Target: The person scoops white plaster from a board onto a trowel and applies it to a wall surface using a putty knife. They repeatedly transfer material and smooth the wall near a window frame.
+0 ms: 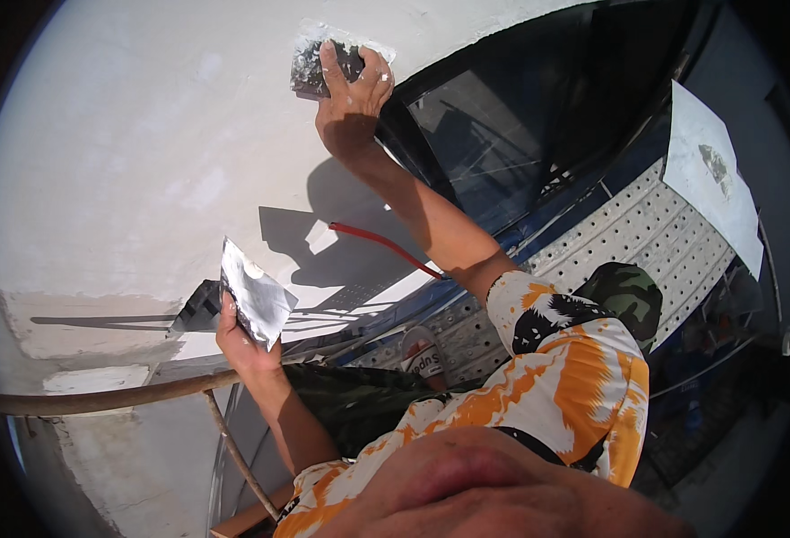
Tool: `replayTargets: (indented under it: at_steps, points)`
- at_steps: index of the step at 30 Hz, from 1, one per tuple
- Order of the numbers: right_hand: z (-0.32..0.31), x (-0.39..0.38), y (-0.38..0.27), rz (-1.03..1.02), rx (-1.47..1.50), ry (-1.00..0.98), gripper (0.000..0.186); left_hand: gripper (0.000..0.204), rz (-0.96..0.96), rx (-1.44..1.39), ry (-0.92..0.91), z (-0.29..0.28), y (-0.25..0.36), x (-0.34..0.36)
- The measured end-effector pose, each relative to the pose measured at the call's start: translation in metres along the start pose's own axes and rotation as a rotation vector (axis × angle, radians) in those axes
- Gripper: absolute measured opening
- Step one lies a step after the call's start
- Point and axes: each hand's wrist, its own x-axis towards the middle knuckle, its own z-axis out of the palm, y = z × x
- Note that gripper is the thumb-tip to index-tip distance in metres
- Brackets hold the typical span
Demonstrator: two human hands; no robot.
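Observation:
My right hand [354, 100] reaches up to the pale plastered wall [144, 161]. Its fingers grip a putty scraper [309, 72], a flat blade with a dark, putty-smeared back, which lies against the wall beside a dark window opening. Lower and to the left, my left hand [253, 345] is closed around a shiny flat metal plate [258, 296], held tilted up in front of the wall. Some fingers of the left hand are hidden behind the plate. Shadows of my arms and the plate fall on the wall between the two hands.
A perforated metal scaffold plank [637, 224] lies under my feet. A white sheet with a grey smear [704, 166] rests on its right end. One rusty rail [117, 394] crosses at lower left. A red tube [386, 240] sticks out near the window [502, 125].

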Motion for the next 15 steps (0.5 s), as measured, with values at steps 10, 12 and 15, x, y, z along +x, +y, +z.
replayTargets:
  at_steps: [10, 12, 15]
  points:
    - [-0.032, -0.095, -0.041, -0.058, 0.163, -0.210, 0.060, 0.037, 0.043, -0.053, 0.012, 0.005, 0.000, 0.005]
    - [-0.048, -0.050, -0.026, -0.049, 0.176, 0.000, 0.064, 0.037, 0.079, -0.025, 0.025, 0.002, 0.002, 0.001]
    - [-0.059, 0.037, 0.013, 0.229, 0.005, 0.148, 0.061, 0.038, 0.081, -0.012, 0.032, -0.005, 0.004, -0.011]
